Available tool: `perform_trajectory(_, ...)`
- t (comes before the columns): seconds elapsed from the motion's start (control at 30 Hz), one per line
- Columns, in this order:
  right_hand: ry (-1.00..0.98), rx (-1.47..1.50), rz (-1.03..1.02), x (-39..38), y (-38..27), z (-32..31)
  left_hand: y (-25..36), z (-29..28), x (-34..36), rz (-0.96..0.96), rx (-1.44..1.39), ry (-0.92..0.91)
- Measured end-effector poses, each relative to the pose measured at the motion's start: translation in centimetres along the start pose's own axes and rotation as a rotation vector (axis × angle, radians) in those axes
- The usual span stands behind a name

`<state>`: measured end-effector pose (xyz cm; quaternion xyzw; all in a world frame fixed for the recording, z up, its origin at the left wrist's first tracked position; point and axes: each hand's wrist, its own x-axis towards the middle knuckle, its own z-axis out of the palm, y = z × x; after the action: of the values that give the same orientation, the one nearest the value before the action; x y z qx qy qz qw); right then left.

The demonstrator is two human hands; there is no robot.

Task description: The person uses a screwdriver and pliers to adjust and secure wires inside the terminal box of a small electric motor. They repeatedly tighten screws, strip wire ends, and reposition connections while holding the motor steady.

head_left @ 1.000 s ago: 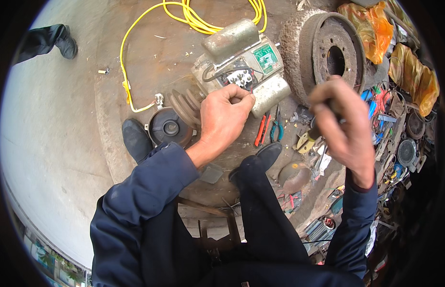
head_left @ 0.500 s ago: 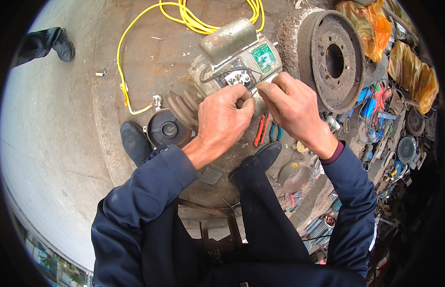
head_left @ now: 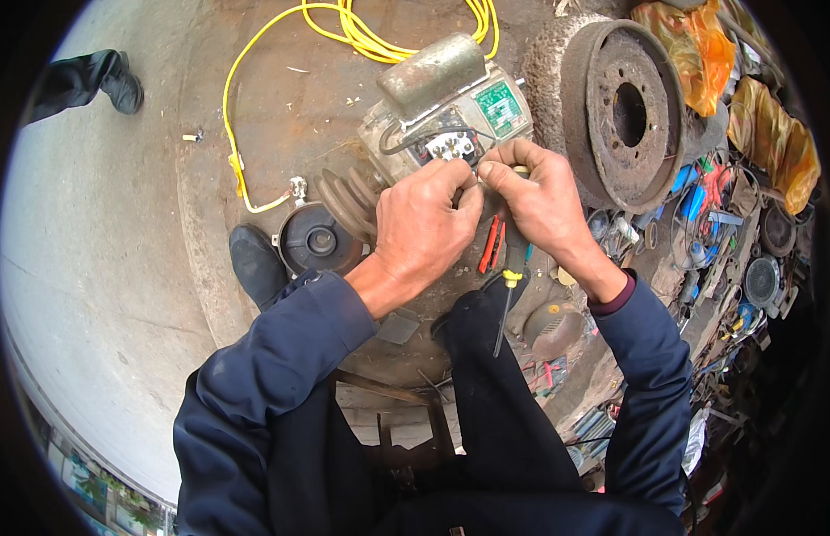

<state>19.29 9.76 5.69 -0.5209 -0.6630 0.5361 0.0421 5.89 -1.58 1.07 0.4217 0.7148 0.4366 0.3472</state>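
Note:
Both hands meet just in front of an electric motor (head_left: 406,147) with a green plate and a white terminal block (head_left: 452,145). My left hand (head_left: 424,214) is closed, its fingertips pinched; what they grip is too small to make out. My right hand (head_left: 544,196) is closed around a screwdriver (head_left: 514,255), whose dark handle with a yellow collar runs below the palm, its thin shaft pointing back towards me. Thumb and forefinger of that hand also pinch close to the left fingertips. Red-handled pliers (head_left: 492,243) lie on the ground beneath the hands.
A stepped pulley (head_left: 343,205) sits on the motor's left side, near a round dark cover (head_left: 316,239). Yellow cable (head_left: 225,107) loops behind. A rusty wheel rim (head_left: 602,116) stands right of the motor. Tools and scrap (head_left: 700,214) crowd the right. Another person's shoe (head_left: 122,87) shows far left.
The screwdriver in my right hand has swung so its shaft now hangs toward me below the palm. My hands have shifted slightly, staying close together before the motor.

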Motion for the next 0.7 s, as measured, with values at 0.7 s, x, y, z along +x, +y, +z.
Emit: perform_trajectory(0.7, 0.002, -0.113, -0.078, -1.6, 1.5, 0.1, 0.0, -0.6, 0.0, -0.176, -0.174, -0.077)
